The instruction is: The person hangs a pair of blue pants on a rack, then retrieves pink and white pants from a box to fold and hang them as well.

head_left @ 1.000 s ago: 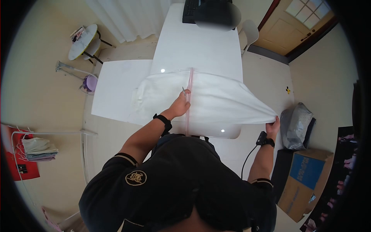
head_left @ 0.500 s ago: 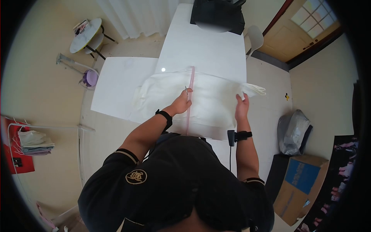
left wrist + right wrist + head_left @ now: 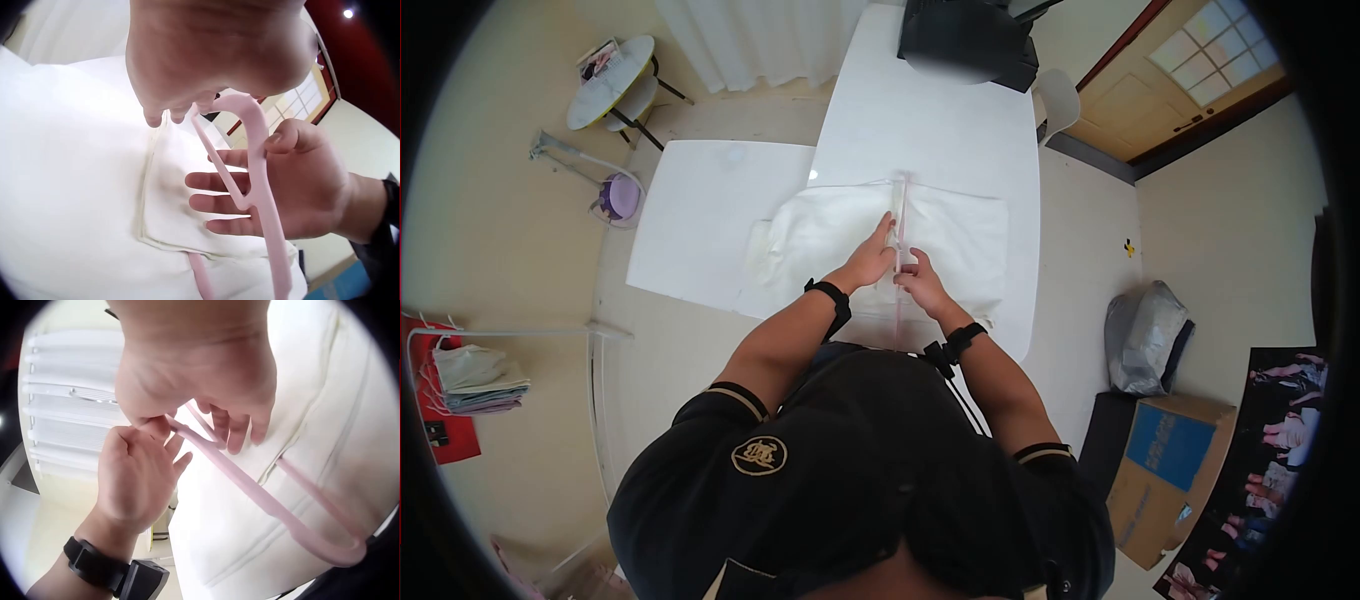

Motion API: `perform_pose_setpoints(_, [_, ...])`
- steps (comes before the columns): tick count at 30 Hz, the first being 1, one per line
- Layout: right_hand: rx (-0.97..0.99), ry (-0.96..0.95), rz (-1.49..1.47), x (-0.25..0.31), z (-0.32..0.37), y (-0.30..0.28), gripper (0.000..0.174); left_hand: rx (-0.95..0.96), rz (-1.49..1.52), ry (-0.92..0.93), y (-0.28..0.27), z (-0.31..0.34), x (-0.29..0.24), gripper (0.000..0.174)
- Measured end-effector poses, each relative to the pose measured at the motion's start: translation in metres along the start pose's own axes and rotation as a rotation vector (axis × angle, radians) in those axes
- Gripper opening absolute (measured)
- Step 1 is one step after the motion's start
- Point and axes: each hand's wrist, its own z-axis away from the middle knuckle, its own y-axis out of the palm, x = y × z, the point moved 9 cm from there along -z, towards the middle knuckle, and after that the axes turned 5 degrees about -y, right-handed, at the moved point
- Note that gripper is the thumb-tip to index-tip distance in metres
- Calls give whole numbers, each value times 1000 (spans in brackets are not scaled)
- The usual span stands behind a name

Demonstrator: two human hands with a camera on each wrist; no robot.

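A white garment (image 3: 960,240) lies folded across the white table (image 3: 920,120). A pink clothes hanger (image 3: 269,231) stands over it; its long bar runs across the middle of the cloth in the head view. My left hand (image 3: 872,262) holds the hanger at its upper end, fingertips around the bend in the left wrist view. On the other side, my right hand (image 3: 925,285) has its thumb on the hanger's bar and its fingers (image 3: 219,181) spread behind it. Part of the lower bar (image 3: 312,487) passes under the cloth's folded edge.
A black device (image 3: 970,40) stands at the table's far end. To the right on the floor are a grey plastic bag (image 3: 1140,340) and a cardboard box (image 3: 1175,480). A clothes rack (image 3: 550,330) and a stack of folded clothes (image 3: 485,385) are at the left.
My right hand has brought the garment's right end leftward, folding it over, and has let it go. It is now at the hanger beside my left hand, which stays near its place.
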Motion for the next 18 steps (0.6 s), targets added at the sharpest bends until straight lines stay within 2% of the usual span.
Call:
perform_pose_setpoints(1, [-8,3,2,6,3,2,70,-107,4,-48,-7,-5,17,68])
perform_pose_setpoints(2, [-23,-6,117,16,7,3,68,-173,-173,-98,-12,-8,26,72])
perform_pose_setpoints(3, [-39,-14,231,24,10,4,66,-168,-170,-92,-11,-14,30,72])
perform_pose_setpoints(5, [-84,-33,325,29,11,4,65,-95,-144,-361,-8,-20,51,72])
perform_pose_setpoints(7, [-131,-53,419,31,14,4,63,-93,-131,-389,-5,-27,46,69])
perform_pose_setpoints(9, [-336,-144,643,38,21,-9,55,-94,-116,-414,-3,-33,40,66])
perform_pose_setpoints(10, [-343,-145,647,34,21,-12,55,-122,-149,-417,-2,-37,42,63])
perform_pose_setpoints(12, [-505,-255,825,44,25,-27,47,-151,-178,-414,-1,-48,45,60])
perform_pose_setpoints(13, [-510,-258,830,51,24,-31,47,-74,-173,-453,5,-53,50,59])
perform_pose_setpoints(14, [-457,-114,714,43,19,-37,41,6,-168,-495,13,-55,56,57])
perform_pose_setpoints(15, [-401,29,596,33,17,-40,36,8,-164,-494,16,-58,58,57])
perform_pose_setpoints(18, [-364,-21,557,25,1,-43,32,-23,-219,-449,24,-64,62,51])
